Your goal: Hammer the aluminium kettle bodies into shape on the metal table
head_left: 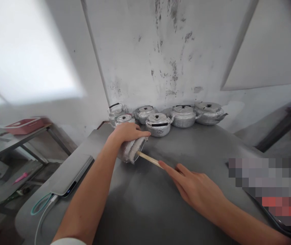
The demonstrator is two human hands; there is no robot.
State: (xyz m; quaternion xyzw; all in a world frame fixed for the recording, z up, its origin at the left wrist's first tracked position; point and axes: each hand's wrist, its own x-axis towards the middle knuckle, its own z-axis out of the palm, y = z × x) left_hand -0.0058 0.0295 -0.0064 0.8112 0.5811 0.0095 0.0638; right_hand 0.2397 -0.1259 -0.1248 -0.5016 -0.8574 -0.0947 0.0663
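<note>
My left hand [128,132] is closed from above on a crumpled whitish cloth [131,149]. The cloth lies against a small tilted metal vessel with a curved rim, mostly hidden by the cloth and hand, so I cannot tell its kind. In my right hand [195,185] is a slim pale wooden stick [149,159], held with the index finger stretched along it. The stick's far end reaches into the vessel's mouth, where its tip is hidden. Just beyond my left hand stands an aluminium kettle [158,126] with a black knob and handle grip.
Several more aluminium kettles [183,118] line the far edge of the grey table [145,211] by the stained wall. A silver power bank [71,175] with a white cable lies at left. A pink basket [24,126] sits on a side table. The right edge is pixelated.
</note>
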